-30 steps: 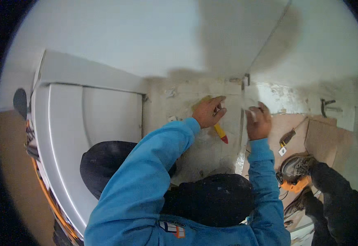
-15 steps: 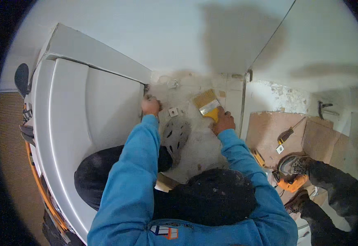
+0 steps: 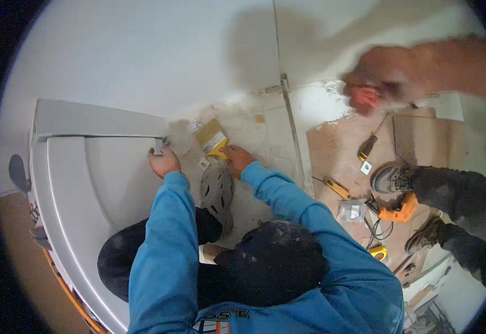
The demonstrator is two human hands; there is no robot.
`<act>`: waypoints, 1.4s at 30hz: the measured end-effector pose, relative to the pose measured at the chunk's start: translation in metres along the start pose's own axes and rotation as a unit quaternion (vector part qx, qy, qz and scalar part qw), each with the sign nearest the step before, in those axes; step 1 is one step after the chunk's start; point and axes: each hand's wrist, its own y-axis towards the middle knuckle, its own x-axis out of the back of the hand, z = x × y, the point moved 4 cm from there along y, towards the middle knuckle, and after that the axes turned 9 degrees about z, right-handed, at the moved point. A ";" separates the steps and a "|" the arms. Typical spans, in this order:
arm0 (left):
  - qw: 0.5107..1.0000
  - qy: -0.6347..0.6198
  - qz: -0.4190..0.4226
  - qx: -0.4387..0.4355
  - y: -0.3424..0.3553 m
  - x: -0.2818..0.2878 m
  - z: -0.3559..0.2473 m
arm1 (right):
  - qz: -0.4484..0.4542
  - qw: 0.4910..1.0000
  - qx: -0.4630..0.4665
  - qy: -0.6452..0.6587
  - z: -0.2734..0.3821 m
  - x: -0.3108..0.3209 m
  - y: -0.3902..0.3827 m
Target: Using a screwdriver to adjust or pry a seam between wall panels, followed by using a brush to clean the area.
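Note:
My right hand is closed around the yellow handle of a wide flat paintbrush, whose pale bristles reach the dusty floor strip along the wall. To its left, my left hand has its fingers bent together at the far corner of the white moulded panel. Whatever those fingers grip is too small to make out. A small dark fitting shows just beyond them. Between my hands lies a small white square plate, near the toe of my grey perforated shoe.
At upper right, another person's blurred hand holds something red. That person's shoe stands near a screwdriver, an orange power tool, a yellow-handled tool and a clear plastic box. A vertical wall joint runs above.
My view has swung right, bringing more of the tools into sight. Another person's arm has come in from the right with a red thing. The paintbrush is still in my right hand.

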 end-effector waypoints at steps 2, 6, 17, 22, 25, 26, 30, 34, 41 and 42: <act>0.997 -0.030 -0.056 -0.053 -0.004 0.015 -0.022 | -0.012 0.999 -0.048 0.022 -0.008 0.007 -0.005; 0.972 0.023 0.138 -0.190 -0.013 0.008 -0.089 | -0.075 0.985 -0.149 0.036 -0.022 0.030 -0.057; 0.905 0.008 0.321 -0.280 0.025 -0.192 -0.061 | -0.217 0.934 -0.282 0.004 0.010 0.092 -0.267; 0.842 0.225 0.337 -0.356 -0.027 -0.176 -0.122 | -0.308 0.874 -0.377 -0.017 0.017 0.104 -0.319; 0.837 0.257 0.246 -0.416 0.029 -0.157 -0.087 | -0.324 0.888 -0.325 0.015 0.019 0.087 -0.289; 0.835 0.259 0.244 -0.419 0.028 -0.159 -0.082 | -0.327 0.888 -0.324 0.018 0.023 0.085 -0.277; 0.899 0.033 0.238 -0.366 -0.061 -0.165 -0.112 | -0.319 0.890 -0.322 0.049 0.028 0.089 -0.246; 0.747 0.058 0.393 -0.533 -0.172 -0.190 -0.152 | -0.274 0.920 -0.276 0.044 0.036 0.096 -0.218; 0.750 0.012 0.448 -0.487 -0.243 -0.212 -0.214 | -0.251 0.916 -0.304 0.070 0.028 0.084 -0.233; 0.767 0.023 0.465 -0.442 -0.242 -0.222 -0.215 | -0.251 0.916 -0.306 0.070 0.028 0.085 -0.234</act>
